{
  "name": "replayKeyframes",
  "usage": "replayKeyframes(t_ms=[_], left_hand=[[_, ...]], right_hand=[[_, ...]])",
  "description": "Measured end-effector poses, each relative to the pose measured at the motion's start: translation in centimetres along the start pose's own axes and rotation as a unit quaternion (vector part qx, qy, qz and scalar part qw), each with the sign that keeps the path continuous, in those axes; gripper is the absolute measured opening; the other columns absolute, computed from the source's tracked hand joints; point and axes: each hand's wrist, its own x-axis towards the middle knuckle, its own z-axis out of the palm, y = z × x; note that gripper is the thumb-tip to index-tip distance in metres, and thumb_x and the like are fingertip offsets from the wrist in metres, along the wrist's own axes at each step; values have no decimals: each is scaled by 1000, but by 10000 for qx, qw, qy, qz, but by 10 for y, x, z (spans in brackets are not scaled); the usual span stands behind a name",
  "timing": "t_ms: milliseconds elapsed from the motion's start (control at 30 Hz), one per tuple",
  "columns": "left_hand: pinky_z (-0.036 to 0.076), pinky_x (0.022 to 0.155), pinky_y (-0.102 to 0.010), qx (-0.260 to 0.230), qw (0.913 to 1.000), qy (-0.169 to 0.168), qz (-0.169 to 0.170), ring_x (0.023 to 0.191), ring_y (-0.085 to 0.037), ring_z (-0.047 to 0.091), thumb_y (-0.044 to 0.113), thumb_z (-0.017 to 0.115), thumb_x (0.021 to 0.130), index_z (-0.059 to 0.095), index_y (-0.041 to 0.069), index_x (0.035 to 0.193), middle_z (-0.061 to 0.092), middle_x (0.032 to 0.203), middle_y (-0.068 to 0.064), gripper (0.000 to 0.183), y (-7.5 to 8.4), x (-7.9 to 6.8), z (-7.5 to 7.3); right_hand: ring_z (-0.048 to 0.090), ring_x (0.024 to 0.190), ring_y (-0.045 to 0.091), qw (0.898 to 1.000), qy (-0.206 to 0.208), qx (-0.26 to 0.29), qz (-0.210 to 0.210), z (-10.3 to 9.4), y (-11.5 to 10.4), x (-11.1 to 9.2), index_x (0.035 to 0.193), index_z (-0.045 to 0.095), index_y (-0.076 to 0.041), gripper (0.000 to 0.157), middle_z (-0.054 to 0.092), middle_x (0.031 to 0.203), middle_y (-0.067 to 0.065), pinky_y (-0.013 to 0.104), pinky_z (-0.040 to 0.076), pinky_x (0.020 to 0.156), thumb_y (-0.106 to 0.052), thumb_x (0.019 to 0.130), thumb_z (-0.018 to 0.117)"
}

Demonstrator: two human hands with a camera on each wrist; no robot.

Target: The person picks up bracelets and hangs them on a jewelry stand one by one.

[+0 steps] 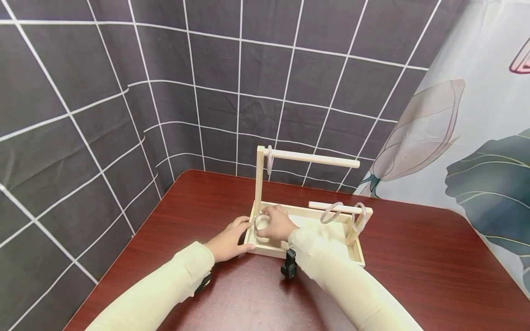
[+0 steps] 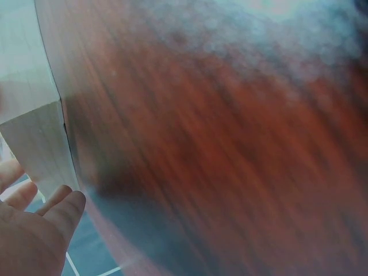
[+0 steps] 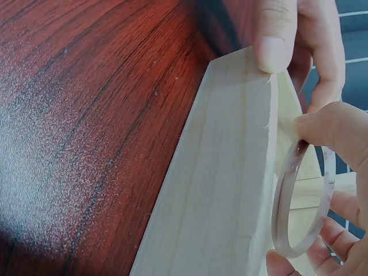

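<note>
A pale, translucent bangle (image 3: 282, 213) is pinched between the thumb and fingers of my right hand (image 1: 278, 225). It stands nearly upright inside the left end of a light wooden tray stand (image 1: 269, 251). At that end my left hand (image 1: 227, 241) rests against the tray with fairly straight fingers, the thumb on the front corner. In the left wrist view, those fingers (image 2: 63, 210) show beside the tray's wall. One bangle (image 1: 270, 161) hangs on the upper bar (image 1: 314, 158), near its post. On the lower bar hang a tilted bangle (image 1: 323, 216) and another bangle (image 1: 365, 217).
The stand sits on a reddish-brown wooden table (image 1: 418, 262). Behind it hangs a dark grid-patterned cloth (image 1: 215, 110), with a floral curtain (image 1: 430, 138) at the right. The left post (image 1: 259, 179) rises beside my right hand, and the upper bar's right end is free.
</note>
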Motion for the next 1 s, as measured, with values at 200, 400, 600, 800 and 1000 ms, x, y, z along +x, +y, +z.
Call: replayKeyframes(t_ms=[200,400,600,800,1000], left_hand=[[34,108,-48,-7,10000,-21,2,134,-36,36,30,68,90,44,-4,140,33,147,-16,65,0,0,0],[35,107,-48,-14,10000,8,53,133,-36,37,29,68,89,46,-4,138,34,147,-16,62,0,0,0],[35,107,-49,0,10000,23,78,133,-37,37,29,68,89,46,-3,137,34,146,-17,63,1,-1,0],[35,107,-50,-19,10000,12,61,133,-38,37,29,68,89,47,-3,137,34,146,-17,62,1,-1,0],[34,107,-50,13,10000,-11,72,133,-37,37,28,68,89,47,-3,137,34,145,-17,60,2,0,-1]], right_hand=[[43,107,31,9997,31,251,-50,-5,-6,-3,123,59,-1,69,53,114,16,41,45,87,-21,63,85],[42,116,33,9987,71,479,-149,-8,-10,-7,129,56,0,72,50,124,19,46,42,97,-19,65,84],[41,120,33,9973,134,665,-291,-13,-14,-11,130,55,1,71,48,127,19,47,40,100,-19,68,83],[39,124,32,9957,204,793,-427,-18,-16,-14,132,53,1,71,47,131,18,49,39,102,-21,71,81],[40,123,32,9938,249,961,-509,-21,-19,-18,133,52,0,70,46,131,18,49,39,101,-19,72,81]])
